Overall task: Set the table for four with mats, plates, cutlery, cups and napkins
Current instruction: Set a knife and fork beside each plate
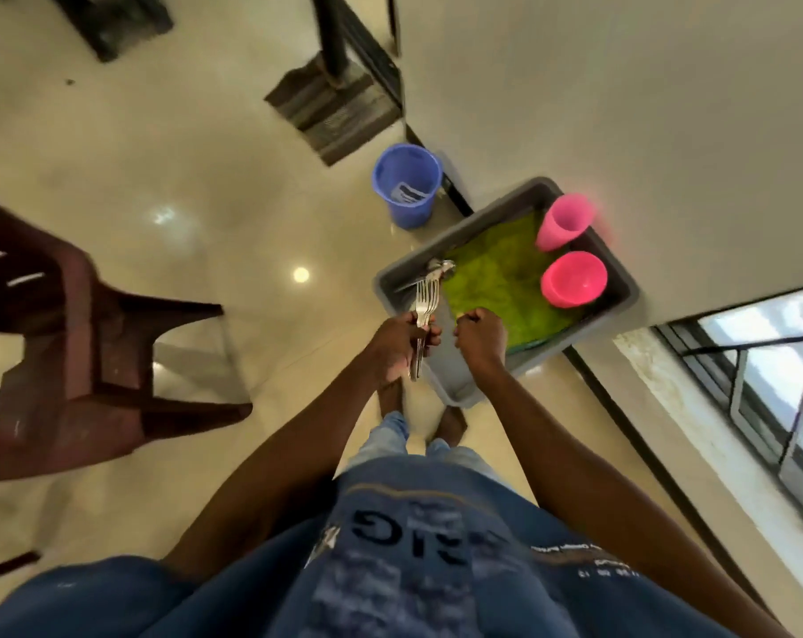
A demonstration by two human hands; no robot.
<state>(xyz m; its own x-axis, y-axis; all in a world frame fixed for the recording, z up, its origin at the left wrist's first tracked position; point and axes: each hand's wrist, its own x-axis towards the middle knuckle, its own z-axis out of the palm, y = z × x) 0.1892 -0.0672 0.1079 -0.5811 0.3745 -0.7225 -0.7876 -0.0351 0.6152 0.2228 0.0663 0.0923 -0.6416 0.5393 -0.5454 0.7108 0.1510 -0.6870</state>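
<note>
Head view, only one I had. Left hand (pixel 402 345) was gripping a bunch of forks (pixel 425 301), fingers wrapped round the handles, tines pointing up-frame over the near-left corner of the grey tub (pixel 620 280). Right hand (pixel 482 340) was curled into a fist just beside it, over the tub's near edge; I couldn't tell whether it held anything, nothing showed in it.

The tub sat on the floor at centre-right of frame against the wall. Inside: green mat (pixel 496 283) lying flat, two pink cups (pixel 570 248) in the far-right part, one upright, one tipped on its side. More cutlery, spoons by the look (pixel 439 268), lay at the left wall of the tub just above the fork tines. Blurry, so I didn't count.

My read: the step was pulling cutlery out. To do it well I'd keep the forks bunched tight with handles together, lift straight clear of the tub wall so the tines don't snag the rim or mat, and use the right hand for the spoons.

Around: blue bucket (pixel 409 184) just up-frame of the tub, brown plastic chair (pixel 72 343) at left, dark stand (pixel 340 94) at top centre, window (pixel 768 379) at right. The dining table wasn't clearly in shot, so the carry route was a guess; the chair looked the likeliest obstacle.
</note>
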